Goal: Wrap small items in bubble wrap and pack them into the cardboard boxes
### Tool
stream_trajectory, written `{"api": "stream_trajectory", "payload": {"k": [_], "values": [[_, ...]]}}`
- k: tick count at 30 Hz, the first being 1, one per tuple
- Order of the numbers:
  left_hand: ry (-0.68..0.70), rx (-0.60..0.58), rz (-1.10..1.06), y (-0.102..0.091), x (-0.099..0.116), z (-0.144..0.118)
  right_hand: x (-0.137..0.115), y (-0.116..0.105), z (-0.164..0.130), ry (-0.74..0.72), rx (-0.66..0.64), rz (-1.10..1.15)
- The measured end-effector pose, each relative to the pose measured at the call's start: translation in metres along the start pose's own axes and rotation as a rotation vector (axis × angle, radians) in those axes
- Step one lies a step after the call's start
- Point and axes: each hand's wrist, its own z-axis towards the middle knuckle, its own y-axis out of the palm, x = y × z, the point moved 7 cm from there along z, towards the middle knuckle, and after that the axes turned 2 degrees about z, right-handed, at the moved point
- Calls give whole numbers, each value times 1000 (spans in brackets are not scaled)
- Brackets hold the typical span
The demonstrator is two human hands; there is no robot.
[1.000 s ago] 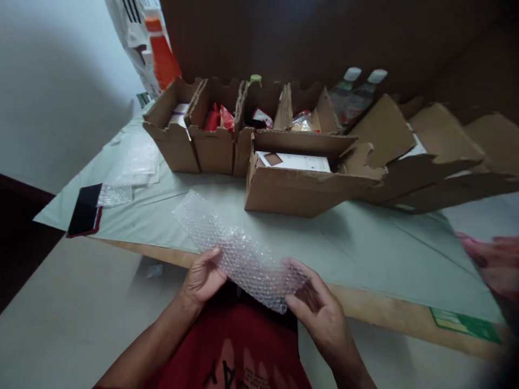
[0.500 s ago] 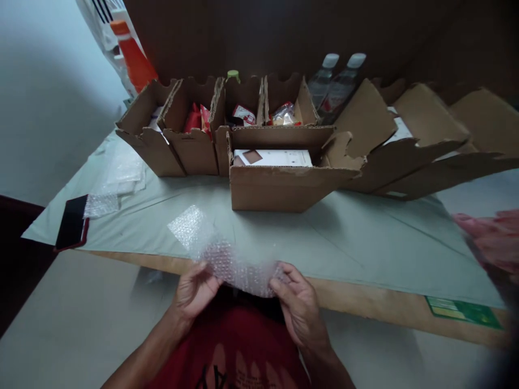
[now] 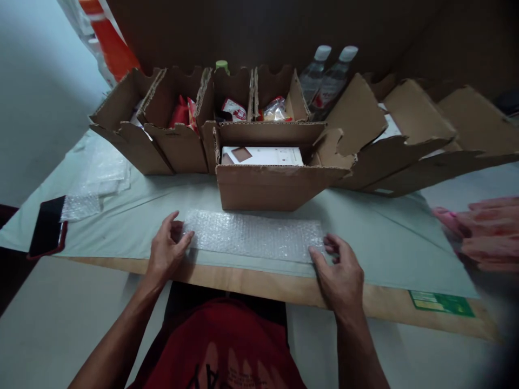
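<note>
A long strip of clear bubble wrap [image 3: 251, 235] is stretched out flat, low over the green cloth, in front of the cardboard boxes. My left hand [image 3: 167, 248] holds its left end, thumb at the edge and the other fingers curled. At the opposite end my right hand [image 3: 340, 270] has its thumb on the near corner, with the fingers bent beside it. Straight behind the strip stands an open cardboard box [image 3: 259, 189] with a white carton [image 3: 267, 156] inside.
Several open cardboard bins [image 3: 182, 146] line the back, some with red packets. Two clear bottles [image 3: 330, 81] stand behind. To the left lie a phone [image 3: 46, 227] and more bubble wrap [image 3: 103, 167]. Pink material [image 3: 490, 232] sits at the right, and a green label [image 3: 441, 303] on the front edge.
The bubble wrap has gone from curved and partly folded near my body to straight and flat above the cloth. My hands have moved forward and apart. The view has shifted slightly.
</note>
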Motion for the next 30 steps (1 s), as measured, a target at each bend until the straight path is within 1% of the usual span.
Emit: {"api": "stream_trajectory", "payload": {"k": [2, 3, 4, 5, 6, 8, 9, 10, 11, 12, 13, 14, 15, 16, 17, 18, 20, 21, 22, 23, 24, 25, 27, 29, 30], "values": [[163, 72, 156, -7, 13, -7, -2, -11, 0, -133, 78, -145], [252, 94, 194, -9, 23, -11, -9, -12, 0, -196, 88, -173], [340, 87, 215, -8, 34, -15, -21, -8, -2, -258, 67, -177], [423, 59, 226, -4, 45, -20, -36, 1, -4, -323, 16, -166], [497, 15, 236, 3, 55, -23, -57, 17, -8, -398, -70, -148], [598, -100, 281, 23, 69, -27, -104, 61, -22, -560, -298, -110], [617, -161, 324, 34, 71, -26, -128, 87, -33, -662, -437, -96], [617, -214, 375, 45, 70, -25, -147, 111, -43, -745, -549, -89], [602, -254, 426, 54, 66, -22, -160, 129, -50, -800, -628, -84], [580, -281, 468, 59, 61, -19, -166, 143, -54, -847, -692, -83], [563, -297, 496, 63, 55, -16, -164, 151, -55, -871, -727, -86], [552, -305, 510, 64, 51, -13, -154, 151, -52, -872, -739, -96], [547, -309, 513, 64, 47, -11, -137, 145, -46, -847, -727, -115], [545, -312, 510, 64, 45, -9, -113, 133, -37, -798, -692, -145], [544, -314, 505, 63, 44, -8, -85, 115, -25, -724, -636, -186], [542, -315, 500, 63, 44, -8, -55, 93, -12, -625, -559, -245], [536, -322, 489, 63, 45, -7, -2, 42, 10, -451, -397, -373], [536, -327, 482, 64, 46, -7, 16, 17, 19, -377, -289, -426], [538, -334, 469, 64, 47, -7, 28, -3, 26, -329, -210, -461], [542, -335, 453, 63, 48, -7, 33, -18, 30, -303, -155, -473], [544, -323, 435, 60, 48, -7, 33, -25, 33, -299, -132, -462], [536, -294, 423, 55, 46, -6, 28, -25, 36, -313, -141, -437], [488, -192, 444, 38, 40, -3, 13, -11, 41, -355, -208, -378], [404, -95, 536, 20, 30, 0, 0, 11, 47, -395, -283, -354], [358, -74, 594, 14, 25, 0, -4, 23, 49, -412, -312, -358]]}}
